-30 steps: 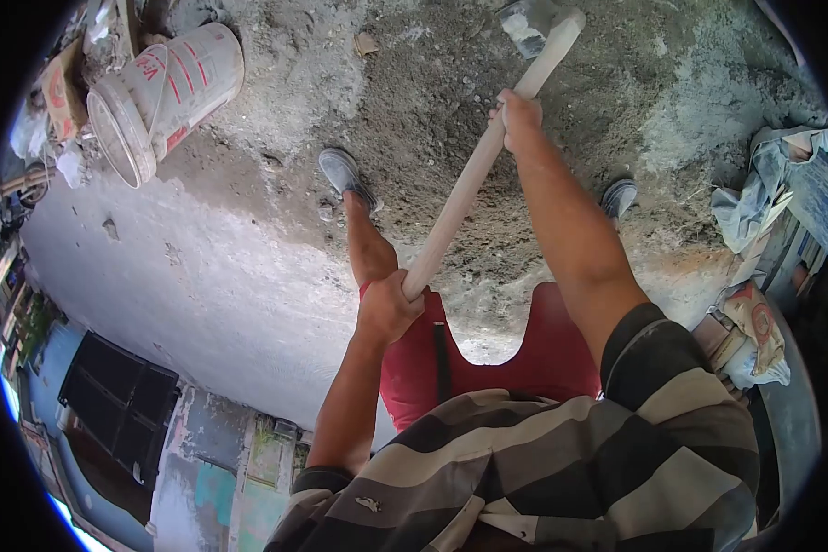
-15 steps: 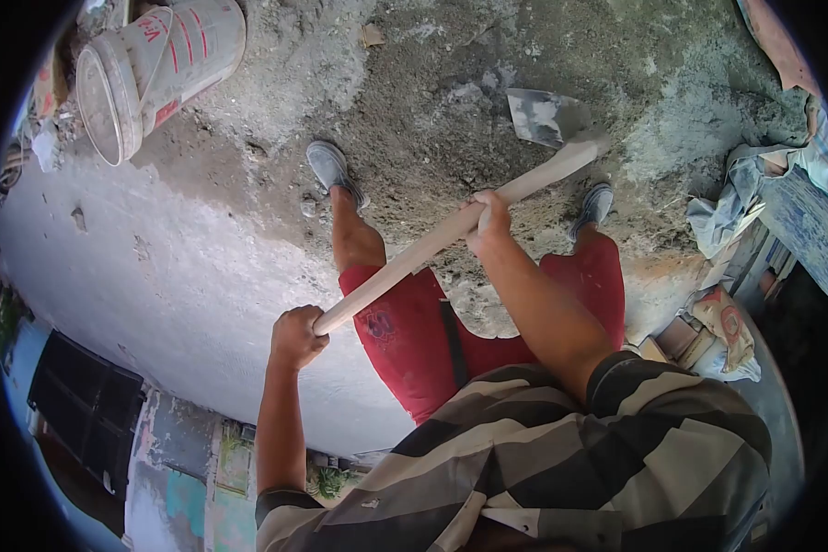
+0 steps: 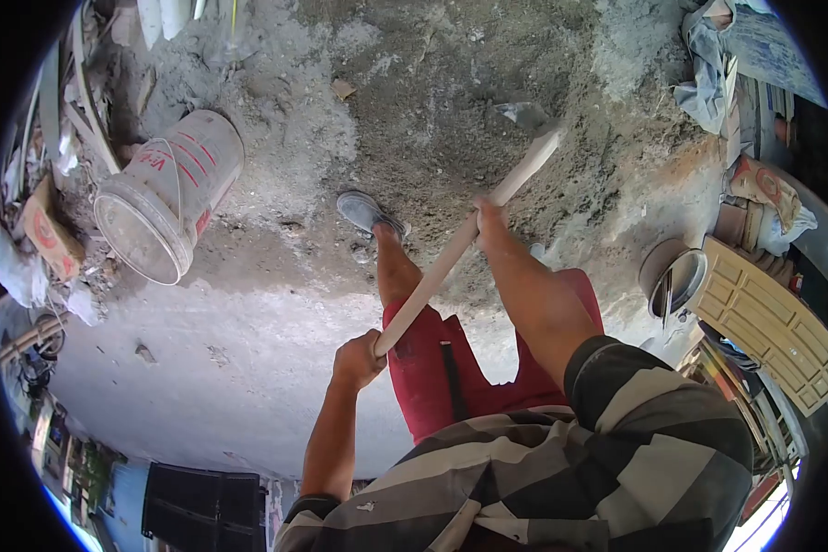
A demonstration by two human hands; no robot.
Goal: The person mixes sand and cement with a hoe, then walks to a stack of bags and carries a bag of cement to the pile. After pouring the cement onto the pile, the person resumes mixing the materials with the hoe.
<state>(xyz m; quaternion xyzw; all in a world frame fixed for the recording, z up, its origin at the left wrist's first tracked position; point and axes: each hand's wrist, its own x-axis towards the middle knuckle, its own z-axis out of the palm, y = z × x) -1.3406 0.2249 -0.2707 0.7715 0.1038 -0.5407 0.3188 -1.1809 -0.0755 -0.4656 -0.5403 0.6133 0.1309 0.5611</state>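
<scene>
Both my hands grip the pale wooden handle of a hoe (image 3: 440, 269), which runs slantwise across my front. My left hand (image 3: 359, 359) is closed round the near end of the handle, beside my left thigh. Further up, my right hand (image 3: 491, 221) is wrapped round its middle. At the far end, the metal blade (image 3: 524, 115) is partly hidden and seems to rest in the loose grey-brown sand mix (image 3: 442, 138) on the ground. A dusty grey shoe (image 3: 370, 212) stands at the edge of this mix.
On the left a white bucket (image 3: 170, 198) lies on its side. A paper sack (image 3: 51, 228) and scraps are beyond it. To the right are a round container (image 3: 673, 276), a panelled wooden door (image 3: 768, 322) and stacked boards. A pale wall or slab (image 3: 239, 368) spans the lower left.
The hoe blade has lowered and now shows less of its face. Both hands keep their hold on the handle. My view has shifted, bringing the wooden door and round container into sight.
</scene>
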